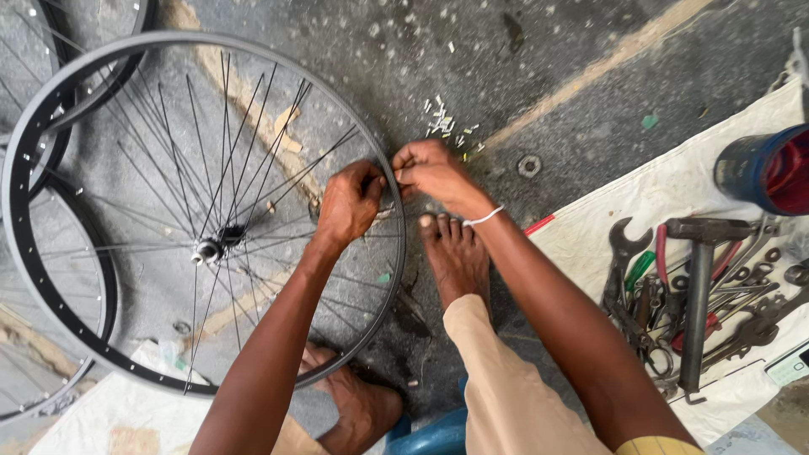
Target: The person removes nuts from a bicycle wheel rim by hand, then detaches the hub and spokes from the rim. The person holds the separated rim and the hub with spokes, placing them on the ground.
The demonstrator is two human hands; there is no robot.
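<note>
Both hands (392,190) on thin black rim (25,135)

We see our left hand (350,205) gripping the black bicycle wheel rim (25,139) at its right side, among the spokes (253,160). Our right hand (431,171) pinches at the rim just beside it. Small metal nipples (444,123) lie scattered on the concrete floor (573,50) nearby. A hammer (699,286) and spanners (622,253) lie on the white cloth (674,181).
</note>
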